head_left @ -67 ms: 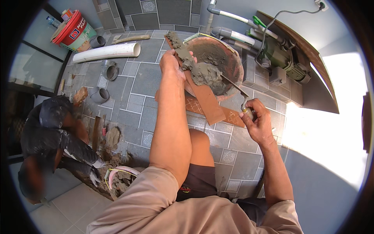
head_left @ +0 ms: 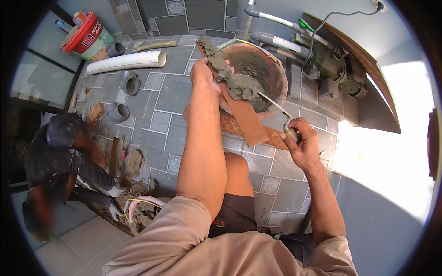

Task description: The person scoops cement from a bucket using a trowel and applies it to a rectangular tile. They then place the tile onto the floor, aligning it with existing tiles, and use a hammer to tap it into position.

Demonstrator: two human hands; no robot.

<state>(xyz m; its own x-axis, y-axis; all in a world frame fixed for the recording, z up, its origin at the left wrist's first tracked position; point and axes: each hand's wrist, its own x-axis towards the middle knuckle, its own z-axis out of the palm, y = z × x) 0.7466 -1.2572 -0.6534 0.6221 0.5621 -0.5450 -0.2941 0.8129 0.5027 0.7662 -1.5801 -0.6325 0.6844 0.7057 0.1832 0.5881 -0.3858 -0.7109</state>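
Above the mortar pan (head_left: 276, 69), left hand (head_left: 202, 76) gripping a brown tile (head_left: 244, 117) tilted for buttering, right hand (head_left: 301, 145) clenched around trowel (head_left: 271, 102), spreading.

A grey tiled floor (head_left: 175, 94) bears a white pipe (head_left: 126, 61), pipe fittings (head_left: 130, 84) and a mortar basin (head_left: 276, 73).

Grey wet mortar (head_left: 237, 85) coats a reddish-brown tile strip (head_left: 246, 119) over a terracotta-coloured basin (head_left: 280, 76). The floor tiles (head_left: 172, 94) are slate grey with pale grout; a white pipe (head_left: 126, 62) lies beside a red bucket (head_left: 85, 32).
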